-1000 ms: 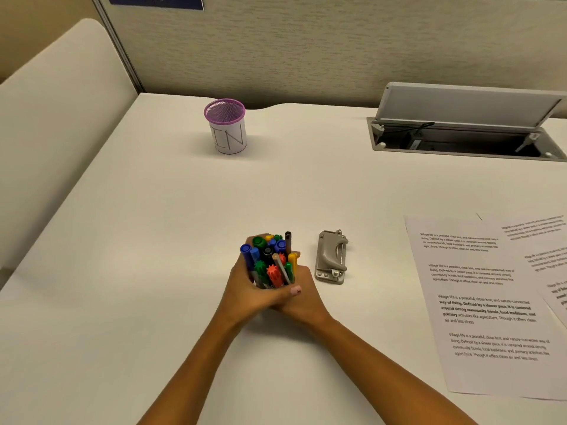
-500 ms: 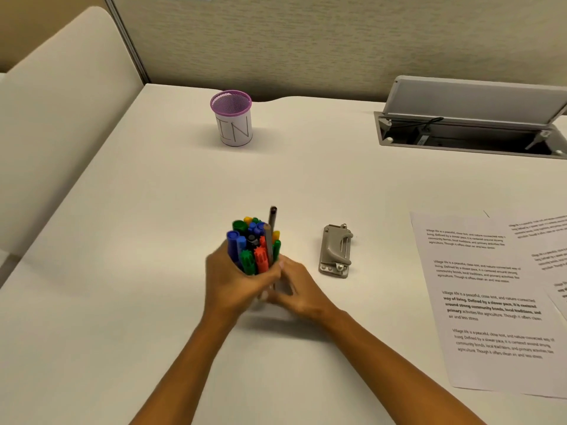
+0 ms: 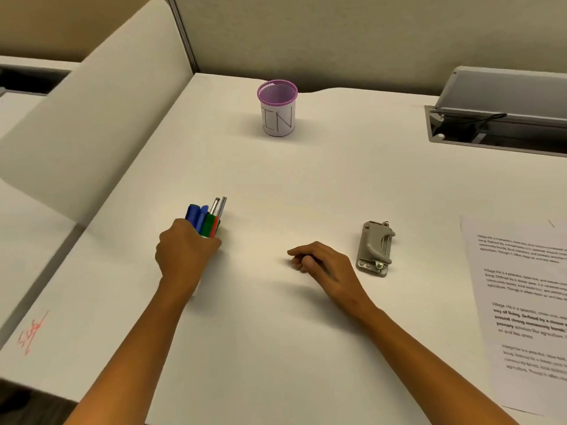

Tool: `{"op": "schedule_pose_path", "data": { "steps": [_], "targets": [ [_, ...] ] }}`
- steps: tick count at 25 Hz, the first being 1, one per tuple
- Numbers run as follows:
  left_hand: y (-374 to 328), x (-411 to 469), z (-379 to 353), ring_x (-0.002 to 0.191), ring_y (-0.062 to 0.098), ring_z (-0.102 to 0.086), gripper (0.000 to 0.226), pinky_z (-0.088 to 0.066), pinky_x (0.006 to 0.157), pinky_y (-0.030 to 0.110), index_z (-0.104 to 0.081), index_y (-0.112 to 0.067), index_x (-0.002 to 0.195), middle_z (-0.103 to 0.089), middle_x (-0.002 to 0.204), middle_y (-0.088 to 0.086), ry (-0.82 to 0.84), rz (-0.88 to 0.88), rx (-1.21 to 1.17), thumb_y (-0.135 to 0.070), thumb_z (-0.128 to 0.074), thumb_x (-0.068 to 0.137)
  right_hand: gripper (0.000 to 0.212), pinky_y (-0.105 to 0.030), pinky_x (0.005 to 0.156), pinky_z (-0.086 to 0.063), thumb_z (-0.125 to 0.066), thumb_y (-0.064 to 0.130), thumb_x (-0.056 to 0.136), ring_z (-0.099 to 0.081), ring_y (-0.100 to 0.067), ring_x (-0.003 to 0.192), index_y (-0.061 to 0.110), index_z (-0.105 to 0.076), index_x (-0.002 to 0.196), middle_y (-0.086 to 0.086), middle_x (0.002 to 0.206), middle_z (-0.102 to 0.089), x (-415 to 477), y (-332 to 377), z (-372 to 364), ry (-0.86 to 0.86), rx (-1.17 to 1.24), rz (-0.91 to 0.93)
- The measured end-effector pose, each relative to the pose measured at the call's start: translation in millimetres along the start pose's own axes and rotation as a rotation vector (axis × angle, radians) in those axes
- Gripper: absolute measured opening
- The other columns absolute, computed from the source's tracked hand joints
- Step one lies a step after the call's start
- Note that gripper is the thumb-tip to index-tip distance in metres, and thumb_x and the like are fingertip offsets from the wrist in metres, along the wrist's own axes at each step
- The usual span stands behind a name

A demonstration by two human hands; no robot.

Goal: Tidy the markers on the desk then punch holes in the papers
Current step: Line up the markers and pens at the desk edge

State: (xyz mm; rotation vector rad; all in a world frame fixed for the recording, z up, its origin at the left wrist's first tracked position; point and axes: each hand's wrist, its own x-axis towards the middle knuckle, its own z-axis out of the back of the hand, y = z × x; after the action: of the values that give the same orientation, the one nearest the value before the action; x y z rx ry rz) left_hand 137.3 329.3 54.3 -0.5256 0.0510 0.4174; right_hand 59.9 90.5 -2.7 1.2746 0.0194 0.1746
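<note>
Markers [image 3: 205, 220] stand bunched in the left hand [image 3: 184, 253], whose fingers wrap round the lower part of the bundle. Only the tops show above the knuckles: blue caps on the left, green and red next to them, and two thin grey pens poking up highest on the right. The bundle is roughly upright, tipped a little away from the person, left of the middle of the tabletop [image 3: 306, 185]. The hand hides its lower end, so I cannot tell whether it touches the surface.

The right hand [image 3: 322, 262] rests on the tabletop well apart from the left. Its fingers are loosely curled under and hold nothing, with the index finger pointing left. Just beside it on the right lies the punch [image 3: 375, 248], grey, flat on its base with the lever up; hand and punch are near but not touching.

The cup [image 3: 277, 108], purple mesh with a white label reading "IN", stands upright near the far edge, well apart from the markers. The papers [image 3: 521, 302], printed with blocks of text, lie flat at the right and are cut off by the frame; how many sheets overlap I cannot tell. At the far right a grey hatch [image 3: 503, 90] has its lid raised, with a black cable inside. A red scribble [image 3: 32, 331] marks the near left corner.
</note>
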Motion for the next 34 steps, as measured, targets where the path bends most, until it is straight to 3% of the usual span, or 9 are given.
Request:
{"op": "schedule_pose_path", "data": {
  "steps": [4,9,15,21,31,34],
  "targets": [
    [9,7,-13,0.093,0.038,-0.058,0.056,-0.043,0.069,0.038,-0.048,0.003,0.111,-0.06,0.108,0.021,-0.016,-0.042,0.071,-0.03,-0.076,0.074,0.033,-0.03,0.084,-0.051,-0.042,0.045,0.095,-0.065,-0.016,0.095,0.024,-0.065,0.108,0.012,0.099,-0.065,1,0,0,-0.002,-0.009,0.0],
    [12,6,-23,0.104,0.036,-0.05,0.074,-0.044,0.08,0.044,-0.045,0.002,0.116,-0.052,0.114,0.021,-0.1,-0.079,0.163,-0.052,-0.071,0.073,0.031,-0.029,0.083,-0.051,-0.043,0.041,0.096,-0.065,-0.015,0.094,0.023,-0.065,0.107,0.011,0.098,-0.066,1,-2,0,0.0,-0.003,-0.004],
    [14,4,-33,0.104,0.036,-0.047,0.094,-0.042,0.084,0.042,-0.043,0.005,0.118,-0.048,0.117,0.025,-0.207,-0.049,0.185,-0.067,-0.069,0.063,0.028,-0.024,0.081,-0.05,-0.043,0.035,0.097,-0.065,-0.014,0.092,0.021,-0.066,0.107,0.009,0.097,-0.066,0,-3,-1,-0.005,-0.005,-0.009],
    [21,2,-40,0.126,0.037,-0.041,0.12,-0.035,0.105,0.048,-0.025,0.001,0.142,-0.041,0.137,0.023,-0.203,-0.047,0.165,-0.076,-0.065,0.059,0.027,-0.025,0.082,-0.05,-0.043,0.031,0.097,-0.064,-0.013,0.092,0.021,-0.066,0.107,0.013,0.098,-0.065,-1,-1,-2,-0.018,-0.04,-0.001],
    [25,2,-42,0.134,0.036,-0.035,0.126,-0.03,0.109,0.051,-0.021,-0.005,0.145,-0.036,0.145,0.019,-0.204,-0.087,0.136,-0.085,-0.052,0.053,0.027,-0.032,0.083,-0.052,-0.043,0.03,0.097,-0.065,-0.014,0.094,0.018,-0.066,0.106,0.011,0.099,-0.066,-2,1,-3,-0.027,-0.031,-0.008],
    [26,0,-42,0.134,0.036,-0.035,0.123,-0.03,0.109,0.053,-0.021,-0.005,0.145,-0.037,0.145,0.019,-0.205,-0.107,0.15,-0.083,-0.056,0.056,0.027,-0.033,0.083,-0.053,-0.043,0.03,0.097,-0.065,-0.015,0.093,0.018,-0.066,0.106,0.01,0.098,-0.066,-2,1,-3,-0.03,-0.033,-0.006]
  ]
}}
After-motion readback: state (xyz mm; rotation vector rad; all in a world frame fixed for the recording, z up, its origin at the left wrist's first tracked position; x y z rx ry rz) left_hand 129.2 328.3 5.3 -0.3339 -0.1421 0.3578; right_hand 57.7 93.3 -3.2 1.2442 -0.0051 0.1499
